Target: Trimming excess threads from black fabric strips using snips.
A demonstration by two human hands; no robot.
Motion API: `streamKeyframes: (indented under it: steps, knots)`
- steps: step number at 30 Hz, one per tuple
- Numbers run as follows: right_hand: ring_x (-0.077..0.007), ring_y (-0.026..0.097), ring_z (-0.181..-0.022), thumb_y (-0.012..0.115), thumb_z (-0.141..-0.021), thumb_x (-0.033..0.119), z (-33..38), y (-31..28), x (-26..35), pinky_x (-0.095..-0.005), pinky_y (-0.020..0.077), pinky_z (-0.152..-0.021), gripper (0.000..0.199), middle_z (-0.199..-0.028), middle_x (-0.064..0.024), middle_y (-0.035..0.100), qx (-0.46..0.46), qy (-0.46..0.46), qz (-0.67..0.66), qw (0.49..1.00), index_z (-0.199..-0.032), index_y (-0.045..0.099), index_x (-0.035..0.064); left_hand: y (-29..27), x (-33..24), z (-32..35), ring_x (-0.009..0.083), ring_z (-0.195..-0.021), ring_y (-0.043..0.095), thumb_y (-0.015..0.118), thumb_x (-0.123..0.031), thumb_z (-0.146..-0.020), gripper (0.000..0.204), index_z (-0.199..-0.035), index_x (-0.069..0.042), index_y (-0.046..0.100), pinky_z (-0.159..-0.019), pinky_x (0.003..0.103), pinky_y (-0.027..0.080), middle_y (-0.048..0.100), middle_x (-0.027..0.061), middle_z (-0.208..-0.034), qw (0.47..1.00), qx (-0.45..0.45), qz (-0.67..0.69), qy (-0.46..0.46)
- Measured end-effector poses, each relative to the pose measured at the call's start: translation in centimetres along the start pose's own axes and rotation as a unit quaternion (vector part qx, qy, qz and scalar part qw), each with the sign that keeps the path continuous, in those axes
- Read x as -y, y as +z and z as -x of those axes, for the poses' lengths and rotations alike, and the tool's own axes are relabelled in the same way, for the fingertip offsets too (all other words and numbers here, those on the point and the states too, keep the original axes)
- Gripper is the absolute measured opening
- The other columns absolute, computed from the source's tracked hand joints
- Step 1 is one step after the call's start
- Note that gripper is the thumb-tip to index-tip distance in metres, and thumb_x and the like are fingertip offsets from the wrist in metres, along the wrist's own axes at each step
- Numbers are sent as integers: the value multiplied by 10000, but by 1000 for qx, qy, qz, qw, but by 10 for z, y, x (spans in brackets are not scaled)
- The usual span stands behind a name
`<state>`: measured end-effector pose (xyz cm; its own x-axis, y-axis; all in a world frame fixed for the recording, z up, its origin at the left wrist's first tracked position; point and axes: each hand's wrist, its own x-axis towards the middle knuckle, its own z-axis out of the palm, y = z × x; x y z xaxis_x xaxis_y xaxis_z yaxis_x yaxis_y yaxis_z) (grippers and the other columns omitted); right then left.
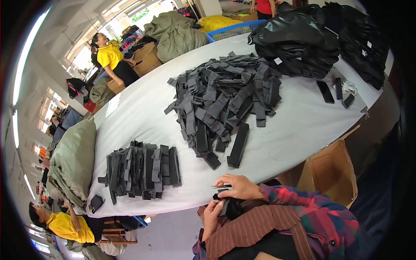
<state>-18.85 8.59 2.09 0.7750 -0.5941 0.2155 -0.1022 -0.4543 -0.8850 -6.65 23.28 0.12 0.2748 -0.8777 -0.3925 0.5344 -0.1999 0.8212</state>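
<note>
At the table's near edge, my right hand [242,187] is closed around small thread snips [220,186], their thin pointed blades sticking out to the left. Just below it, my left hand [211,215] pinches a black fabric strip [232,209], partly hidden by my fingers and the apron. The two hands almost meet at the strip's upper end. Ahead of them a single dark strip [238,146] lies beside a big loose heap of grey-black fabric strips [216,102]. To the left sits a smaller, neater row of similar strips [142,170].
Black shiny bundles [299,43] cover the far right of the white table [138,112]. A phone [325,92] and small dark items lie near them. An open cardboard box [333,173] stands right of me. Two people in yellow tops [110,58] are at left.
</note>
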Motion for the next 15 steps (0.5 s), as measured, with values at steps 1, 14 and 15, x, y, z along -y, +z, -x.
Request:
streamKeyframes:
  steps: [1,14,15]
  knots:
    - [-226,637,-853,698,-808,278,0,1,-3,-305,492,-768,320,-899,-57,655,6,-2,-3,1000,-1010,623,42,-2,1,0,101,-859,583,591,-127,-899,154,-1007,-19,577,-768,229,460,611,36,-972,1000,-6,2,2]
    - [-133,582,-662,604,-844,96,-1,12,-17,-280,448,-614,129,-759,-89,655,0,94,-163,982,-943,621,15,-2,7,-1,86,-852,580,566,-88,-924,323,-1214,-66,426,-711,214,478,600,60,-1031,998,50,-32,21]
    - [-133,582,-662,604,-844,96,-1,12,-17,-280,448,-614,129,-759,-89,655,4,91,-164,982,-943,621,15,-1,7,2,86,-852,580,566,-88,-924,323,-1214,-66,426,-711,214,478,600,60,-1031,998,46,-32,25]
